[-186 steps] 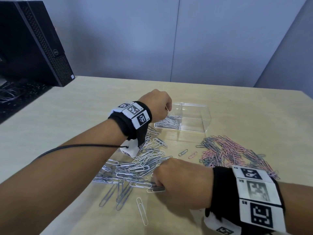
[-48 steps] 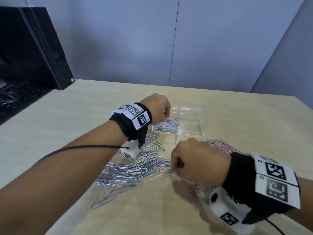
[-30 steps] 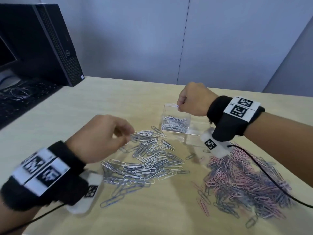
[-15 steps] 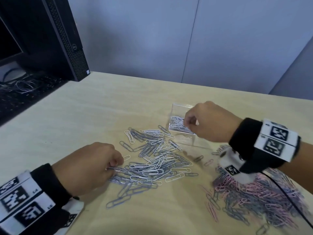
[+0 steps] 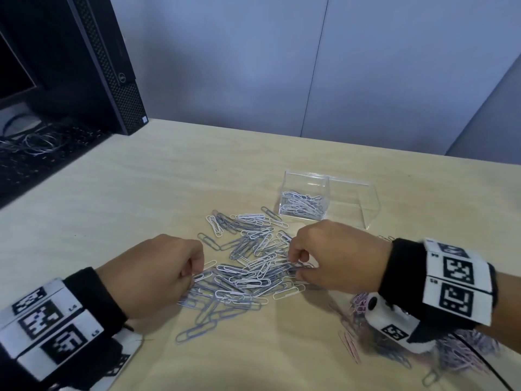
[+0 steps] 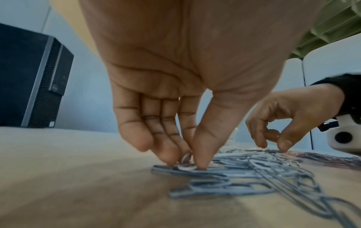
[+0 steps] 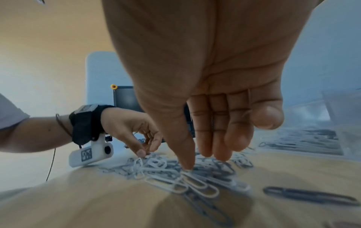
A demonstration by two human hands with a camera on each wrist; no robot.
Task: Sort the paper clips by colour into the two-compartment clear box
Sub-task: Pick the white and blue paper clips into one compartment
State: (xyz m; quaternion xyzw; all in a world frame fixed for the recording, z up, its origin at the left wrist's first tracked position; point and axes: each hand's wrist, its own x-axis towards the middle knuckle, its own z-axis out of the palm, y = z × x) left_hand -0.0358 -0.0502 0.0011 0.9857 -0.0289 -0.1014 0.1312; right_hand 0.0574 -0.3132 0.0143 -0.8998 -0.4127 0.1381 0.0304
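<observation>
**Both hands down in the white-and-grey clips**

While the clear box (image 5: 366, 206) stood at the far side of the table (image 5: 141, 193), both hands worked the loose pile (image 5: 248, 266) of white and grey clips in front of it. The left hand (image 5: 158, 275) sat at the pile's left edge, its fingers (image 6: 166, 138) curled down and its thumb (image 6: 205, 146) closed against them on a white clip (image 6: 186, 166) lying on the table. The right hand (image 5: 335, 258) sat at the pile's right edge, its thumb (image 7: 183, 151) tip pressed onto the clips and its fingers hanging just above them; whether it actually gripped a clip could not be told.

The box's left compartment (image 5: 303, 203) held a small heap of white and grey clips, and the right one looked clear. A second heap (image 5: 456, 351), pink mixed with grey, lay at the near right, partly hidden under the right wrist. A few stray pink clips (image 5: 349, 345) lay just left of that heap.

A black computer tower (image 5: 93, 60) stood at the table's far left corner, with tangled cables (image 5: 33, 142) on the dark surface beside it.
</observation>
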